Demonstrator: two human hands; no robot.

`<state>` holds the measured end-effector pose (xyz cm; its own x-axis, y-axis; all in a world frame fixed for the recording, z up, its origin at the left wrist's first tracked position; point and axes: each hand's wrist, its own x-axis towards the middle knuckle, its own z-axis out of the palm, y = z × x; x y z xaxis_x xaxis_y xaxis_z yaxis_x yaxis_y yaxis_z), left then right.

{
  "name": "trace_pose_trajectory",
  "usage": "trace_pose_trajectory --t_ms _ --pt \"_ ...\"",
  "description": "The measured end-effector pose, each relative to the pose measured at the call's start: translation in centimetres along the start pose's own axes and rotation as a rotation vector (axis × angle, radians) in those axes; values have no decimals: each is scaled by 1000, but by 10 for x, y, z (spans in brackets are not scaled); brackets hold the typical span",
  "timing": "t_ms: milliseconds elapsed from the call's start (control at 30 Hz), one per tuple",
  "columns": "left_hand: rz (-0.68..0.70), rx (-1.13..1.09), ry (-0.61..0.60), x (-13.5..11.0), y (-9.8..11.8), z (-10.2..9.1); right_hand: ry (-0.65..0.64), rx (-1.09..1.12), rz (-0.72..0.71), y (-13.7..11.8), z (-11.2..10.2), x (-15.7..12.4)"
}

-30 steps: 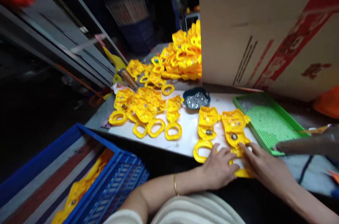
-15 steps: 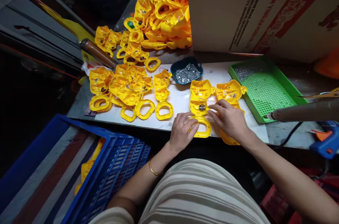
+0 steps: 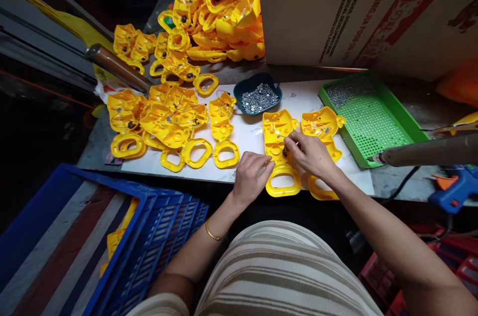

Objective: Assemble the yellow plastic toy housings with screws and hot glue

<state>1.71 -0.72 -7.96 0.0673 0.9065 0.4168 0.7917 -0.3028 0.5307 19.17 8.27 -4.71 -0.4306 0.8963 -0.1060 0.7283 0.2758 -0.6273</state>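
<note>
An open yellow plastic shell [image 3: 277, 124] lies hollow side up on white paper, thin wires and small parts inside it. Its ring-shaped handle [image 3: 283, 191] points toward me. My left hand [image 3: 249, 176] is closed at the shell's lower left edge, thumb and fingertips on the plastic. Over the shell's right side, my right hand [image 3: 311, 156] pinches with bent fingers; what lies between the fingertips is hidden. A small dark round part [image 3: 285, 152] shows just under them. Right of it sits a second yellow shell [image 3: 319, 120], partly covered by my right hand.
A dark bowl of small metal pieces [image 3: 259, 99] stands behind the shells. At right are a green perforated tray [image 3: 388, 121], a metal tool shaft [image 3: 429, 151] and a blue glue gun [image 3: 453, 189]. More yellow shells [image 3: 175, 111] lie left, beyond a blue crate [image 3: 149, 196]. A carton [image 3: 298, 12] rises behind.
My left hand has left the ring handle for the shell's lower left edge. My right fingers have moved further over the shell; the round part, earlier plainly visible, is now mostly covered.
</note>
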Motion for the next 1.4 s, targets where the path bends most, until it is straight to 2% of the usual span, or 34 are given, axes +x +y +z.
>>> trace_pose_trajectory --t_ms 100,300,533,667,833,933,1033,1167,1233,1333,1400 --pt "-40 31 -44 11 -2 0 -38 105 -39 -1 -7 4" --pt "-53 -185 -101 35 6 3 -83 165 -82 -3 -10 9" --pt "-252 -429 -222 48 6 4 -56 269 -111 -3 -13 11" --pt "-356 -527 -207 49 7 3 -64 345 -129 -2 -17 9" --pt "-662 -823 -149 52 11 -1 50 484 -44 0 -7 -12" --pt "-800 -966 -128 52 13 -1 57 589 -31 2 5 -24" --pt "-834 -1009 -116 50 14 0 32 729 22 2 11 -26" --pt "-857 -1052 -148 48 12 1 -74 952 84 6 8 -21" --pt "-885 -1079 -142 48 11 1 -13 909 59 7 8 -21" --pt "-898 -1097 -80 48 11 1 157 649 -76 8 10 -24" --pt "-901 -1094 -61 48 12 2 199 503 -163 7 12 -26"
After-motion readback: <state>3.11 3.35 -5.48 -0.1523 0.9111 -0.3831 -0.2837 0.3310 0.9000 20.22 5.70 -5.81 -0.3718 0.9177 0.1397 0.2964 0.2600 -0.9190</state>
